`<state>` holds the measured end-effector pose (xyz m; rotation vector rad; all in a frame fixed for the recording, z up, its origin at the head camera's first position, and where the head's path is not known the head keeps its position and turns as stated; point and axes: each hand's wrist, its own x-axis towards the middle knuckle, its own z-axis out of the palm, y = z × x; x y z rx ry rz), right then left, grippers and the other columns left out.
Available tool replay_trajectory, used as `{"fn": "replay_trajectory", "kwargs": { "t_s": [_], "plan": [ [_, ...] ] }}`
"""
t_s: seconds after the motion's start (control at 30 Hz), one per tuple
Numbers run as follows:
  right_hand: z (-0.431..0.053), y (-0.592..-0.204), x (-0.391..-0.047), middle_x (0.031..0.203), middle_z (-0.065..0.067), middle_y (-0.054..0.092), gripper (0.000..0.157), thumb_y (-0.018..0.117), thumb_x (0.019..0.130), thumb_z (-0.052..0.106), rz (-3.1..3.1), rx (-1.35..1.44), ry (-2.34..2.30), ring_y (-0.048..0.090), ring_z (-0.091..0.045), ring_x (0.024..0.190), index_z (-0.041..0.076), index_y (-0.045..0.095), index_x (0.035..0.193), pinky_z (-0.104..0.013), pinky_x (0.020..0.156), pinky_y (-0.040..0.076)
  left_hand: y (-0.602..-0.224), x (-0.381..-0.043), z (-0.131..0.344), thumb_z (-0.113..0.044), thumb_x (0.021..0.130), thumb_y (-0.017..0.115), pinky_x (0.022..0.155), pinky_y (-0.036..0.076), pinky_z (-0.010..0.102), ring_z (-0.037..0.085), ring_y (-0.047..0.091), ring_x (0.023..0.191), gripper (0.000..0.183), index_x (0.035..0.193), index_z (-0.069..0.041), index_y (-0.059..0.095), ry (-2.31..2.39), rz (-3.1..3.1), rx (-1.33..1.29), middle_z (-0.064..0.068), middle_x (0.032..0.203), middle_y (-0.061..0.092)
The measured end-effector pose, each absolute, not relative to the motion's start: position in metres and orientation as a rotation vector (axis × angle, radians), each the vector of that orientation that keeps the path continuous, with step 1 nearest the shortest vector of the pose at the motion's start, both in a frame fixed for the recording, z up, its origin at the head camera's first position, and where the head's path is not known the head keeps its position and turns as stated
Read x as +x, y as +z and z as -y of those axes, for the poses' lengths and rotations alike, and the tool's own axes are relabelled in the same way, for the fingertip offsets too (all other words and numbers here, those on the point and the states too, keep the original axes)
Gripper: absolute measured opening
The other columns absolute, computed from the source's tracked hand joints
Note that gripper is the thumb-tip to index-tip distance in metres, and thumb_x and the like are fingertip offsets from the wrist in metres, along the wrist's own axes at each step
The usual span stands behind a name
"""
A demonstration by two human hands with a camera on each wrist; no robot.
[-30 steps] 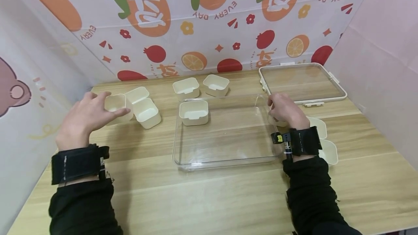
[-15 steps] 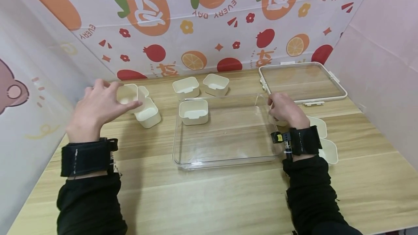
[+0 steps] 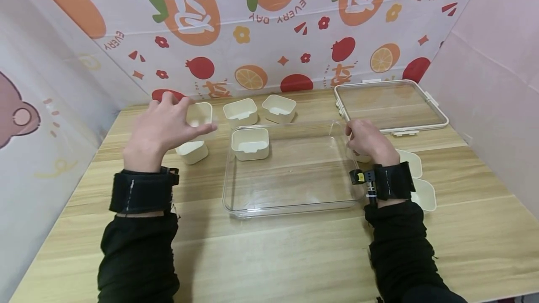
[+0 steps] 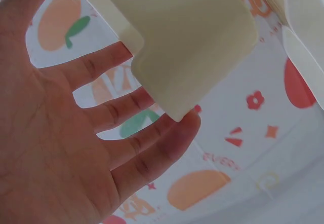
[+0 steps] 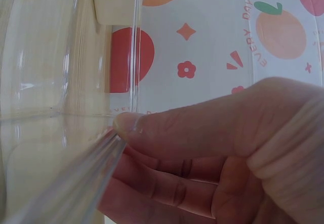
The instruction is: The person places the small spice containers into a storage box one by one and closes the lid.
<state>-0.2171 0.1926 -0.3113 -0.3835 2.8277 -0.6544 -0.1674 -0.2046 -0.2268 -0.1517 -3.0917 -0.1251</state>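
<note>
My left hand (image 3: 162,122) holds a small cream plastic box (image 3: 200,114) between thumb and fingers, raised over the left part of the table. The left wrist view shows the fingers along the edge of this box (image 4: 192,41). My right hand (image 3: 368,141) pinches the right wall of a clear rectangular bin (image 3: 290,209); in the right wrist view the thumb (image 5: 172,133) presses on its rim. Inside the bin, at its back left corner, sits another cream box (image 3: 250,144). Below my left hand, one more cream box (image 3: 193,153) is partly covered.
Behind the bin stand two cream boxes, the left one (image 3: 241,112) and the right one (image 3: 279,108). A clear lid with a white frame (image 3: 391,106) lies at the back right. More cream boxes (image 3: 423,195) sit right of the bin, partly behind my right arm.
My left hand has moved to the right and slightly back, carrying the cream box past the boxes on the left. The right hand stays on the bin's wall.
</note>
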Motion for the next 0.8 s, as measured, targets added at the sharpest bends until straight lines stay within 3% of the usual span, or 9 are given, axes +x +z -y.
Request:
{"fn": "replay_trajectory", "kwargs": {
  "t_s": [0.6,0.8],
  "plan": [
    [-0.191,-0.311,-0.218,0.078,-0.016,0.053,0.022,0.055,0.079,-0.006,-2.839,-0.389,-0.657,0.051,-0.020,0.059,-0.007,0.052,0.101,-0.029,0.049,0.041,-0.221,-0.181,0.157,-0.077,0.071,0.046,0.078,0.042,0.064,0.045,0.035,0.107,0.093,0.134,-0.009,0.039,-0.091,3.086,-0.275,0.025,0.127,0.035],
    [-0.192,-0.311,-0.219,0.081,-0.016,0.053,0.023,0.053,0.079,-0.006,-2.836,-0.389,-0.651,0.052,-0.021,0.062,-0.008,0.052,0.102,-0.030,0.050,0.042,-0.221,-0.185,0.146,-0.070,0.073,0.052,0.083,0.041,0.063,0.046,0.035,0.109,0.087,0.134,-0.010,0.039,-0.083,3.085,-0.313,0.024,0.130,0.035]
  ]
}}
